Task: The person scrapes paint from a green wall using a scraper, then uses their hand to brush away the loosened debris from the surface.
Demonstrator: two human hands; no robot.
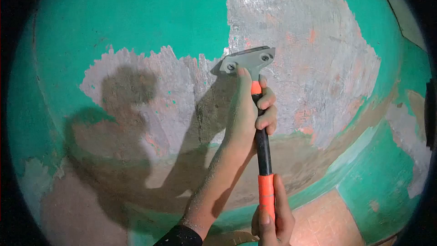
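A long-handled scraper (263, 150) with a grey metal head, two screws and a black-and-orange handle is held up against the wall. Near its head, my left hand (250, 102) is closed round the upper handle, thumb stretched along it towards the head. My right hand (275, 225) grips the orange lower end. The scraper's blade edge lies at the border between green paint (136, 13) and a bare grey patch (309, 59). Whether the blade touches the wall is hard to tell. Dust covers my left forearm.
The bared patch spreads to both sides, with ragged paint edges and pinkish spots. A brown band (291, 168) runs along the wall's lower part. Pinkish tiles (325, 218) show at the bottom right. A shadow falls on the wall at left. Another peeled patch (407, 141) is at far right.
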